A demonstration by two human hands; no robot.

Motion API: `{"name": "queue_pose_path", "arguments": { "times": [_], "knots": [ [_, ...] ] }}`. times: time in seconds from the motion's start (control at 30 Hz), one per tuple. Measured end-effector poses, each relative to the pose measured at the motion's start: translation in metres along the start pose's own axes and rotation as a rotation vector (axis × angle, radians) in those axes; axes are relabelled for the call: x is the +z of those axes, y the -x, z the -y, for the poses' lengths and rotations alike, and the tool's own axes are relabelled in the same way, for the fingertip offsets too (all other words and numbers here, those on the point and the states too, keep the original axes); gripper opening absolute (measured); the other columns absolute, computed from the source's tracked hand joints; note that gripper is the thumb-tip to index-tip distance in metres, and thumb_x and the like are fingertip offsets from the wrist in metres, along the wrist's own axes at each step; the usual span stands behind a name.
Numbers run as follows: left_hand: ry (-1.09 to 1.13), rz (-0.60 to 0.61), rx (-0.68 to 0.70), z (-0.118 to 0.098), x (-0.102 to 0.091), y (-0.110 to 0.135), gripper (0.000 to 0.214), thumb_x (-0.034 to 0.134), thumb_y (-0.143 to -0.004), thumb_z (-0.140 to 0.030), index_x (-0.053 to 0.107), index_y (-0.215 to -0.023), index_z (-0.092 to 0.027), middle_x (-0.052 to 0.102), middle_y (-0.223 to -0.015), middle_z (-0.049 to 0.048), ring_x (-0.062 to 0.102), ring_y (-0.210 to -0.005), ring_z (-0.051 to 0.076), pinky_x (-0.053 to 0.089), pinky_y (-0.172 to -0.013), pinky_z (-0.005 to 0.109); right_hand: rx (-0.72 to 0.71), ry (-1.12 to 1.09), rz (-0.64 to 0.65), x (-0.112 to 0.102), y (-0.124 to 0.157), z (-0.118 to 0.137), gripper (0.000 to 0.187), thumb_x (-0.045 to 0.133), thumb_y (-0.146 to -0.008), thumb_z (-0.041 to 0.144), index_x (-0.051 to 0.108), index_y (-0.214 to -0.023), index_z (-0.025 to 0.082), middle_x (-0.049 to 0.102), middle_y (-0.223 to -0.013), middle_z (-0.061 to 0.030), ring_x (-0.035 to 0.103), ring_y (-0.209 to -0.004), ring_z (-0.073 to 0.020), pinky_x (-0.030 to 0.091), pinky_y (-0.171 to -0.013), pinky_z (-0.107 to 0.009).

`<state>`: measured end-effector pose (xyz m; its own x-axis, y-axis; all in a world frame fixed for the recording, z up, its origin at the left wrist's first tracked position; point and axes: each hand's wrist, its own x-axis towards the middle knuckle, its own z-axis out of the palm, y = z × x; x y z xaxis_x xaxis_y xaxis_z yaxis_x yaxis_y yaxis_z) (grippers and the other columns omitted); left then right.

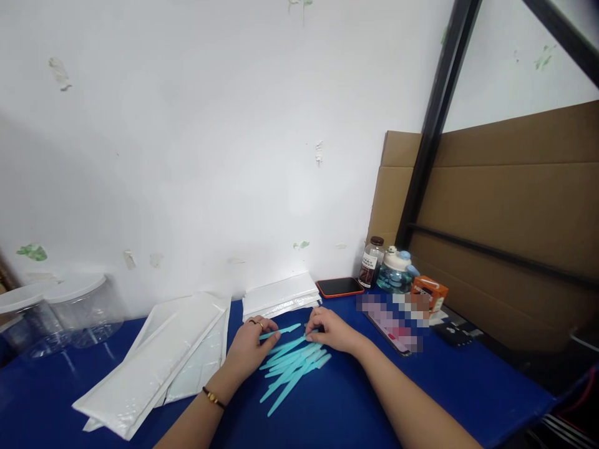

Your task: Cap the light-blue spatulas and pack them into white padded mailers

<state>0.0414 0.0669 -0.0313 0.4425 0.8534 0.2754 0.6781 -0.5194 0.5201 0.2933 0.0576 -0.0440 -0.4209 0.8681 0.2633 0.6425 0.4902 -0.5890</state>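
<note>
A loose pile of slim teal plastic eyebrow razors [292, 366] lies on the blue table, most of them pointing toward the lower left. My left hand [253, 343] is at the upper left of the pile, its thumb and fingers closed on one teal razor [291, 328] whose tip sticks out to the right. At the pile's upper right, my right hand [330, 329] has thumb and forefinger pinched at the end of another teal razor [294, 343]. The fingers partly hide both razors.
White padded envelopes [154, 368] lie left of my left arm, with clear plastic tubs [87, 312] beyond. Behind the hands are stacked white packets [281, 296] and an orange-edged phone [340, 287]. At right stand a brown-capped bottle [371, 265], a water jug [394, 274], an orange box [428, 296] and another phone [393, 330].
</note>
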Motion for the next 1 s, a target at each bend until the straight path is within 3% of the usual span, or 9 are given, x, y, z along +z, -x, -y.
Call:
{"name": "queue_pose_path", "arguments": {
  "times": [0.13,0.27,0.43,0.63,0.87,1.0],
  "knots": [
    [-0.052,0.084,0.082,-0.011,0.0,0.002,0.022,0.048,-0.082,-0.038,0.065,-0.08,-0.024,0.064,-0.083,0.0007,0.055,-0.085,0.017,0.039,-0.073,0.026,-0.001,0.109,-0.003,0.004,-0.001,0.003,0.012,0.059,-0.082,0.028,0.067,-0.077,0.02,0.061,-0.087,-0.0027,0.054,-0.087,-0.0168,0.034,-0.086,-0.033],
    [-0.127,0.134,0.084,-0.011,0.0,0.003,0.018,0.047,-0.081,-0.029,0.065,-0.077,-0.024,0.063,-0.078,-0.0005,0.055,-0.08,0.015,0.036,-0.07,0.024,-0.014,0.112,0.0,0.003,0.001,0.008,0.012,0.057,-0.082,0.026,0.066,-0.078,0.02,0.06,-0.088,-0.0025,0.054,-0.087,-0.0162,0.034,-0.086,-0.032],
    [-0.121,0.15,0.036,-0.009,-0.001,0.004,0.017,0.05,-0.078,-0.033,0.063,-0.076,-0.023,0.062,-0.075,-0.0013,0.054,-0.074,0.013,0.033,-0.063,0.023,-0.017,0.076,0.013,0.001,0.001,0.005,0.012,0.069,-0.072,0.03,0.066,-0.077,0.02,0.058,-0.086,-0.0019,0.053,-0.084,-0.0163,0.038,-0.078,-0.027],
    [-0.117,0.19,0.004,-0.008,-0.001,0.004,0.022,0.05,-0.079,-0.038,0.063,-0.074,-0.021,0.061,-0.071,-0.0011,0.052,-0.068,0.013,0.031,-0.06,0.022,-0.008,0.053,0.043,0.002,0.0,0.005,0.011,0.069,-0.073,0.029,0.064,-0.075,0.019,0.056,-0.084,-0.0013,0.052,-0.085,-0.0158,0.038,-0.078,-0.026],
    [-0.117,0.176,-0.019,-0.013,-0.006,0.001,0.022,0.048,-0.08,-0.038,0.063,-0.076,-0.022,0.063,-0.074,-0.0003,0.055,-0.074,0.014,0.033,-0.064,0.023,-0.02,0.033,0.07,-0.006,0.001,0.004,0.013,0.064,-0.077,0.031,0.063,-0.075,0.018,0.055,-0.083,-0.0015,0.052,-0.082,-0.015,0.04,-0.073,-0.024],
    [-0.131,0.133,-0.065,-0.004,-0.012,-0.001,0.022,0.048,-0.079,-0.038,0.063,-0.076,-0.022,0.064,-0.076,-0.0009,0.055,-0.073,0.014,0.033,-0.066,0.025,0.035,0.032,0.04,-0.016,0.005,-0.005,0.012,0.067,-0.074,0.03,0.063,-0.072,0.018,0.055,-0.082,-0.0014,0.052,-0.08,-0.0152,0.04,-0.071,-0.024]
  ]
}}
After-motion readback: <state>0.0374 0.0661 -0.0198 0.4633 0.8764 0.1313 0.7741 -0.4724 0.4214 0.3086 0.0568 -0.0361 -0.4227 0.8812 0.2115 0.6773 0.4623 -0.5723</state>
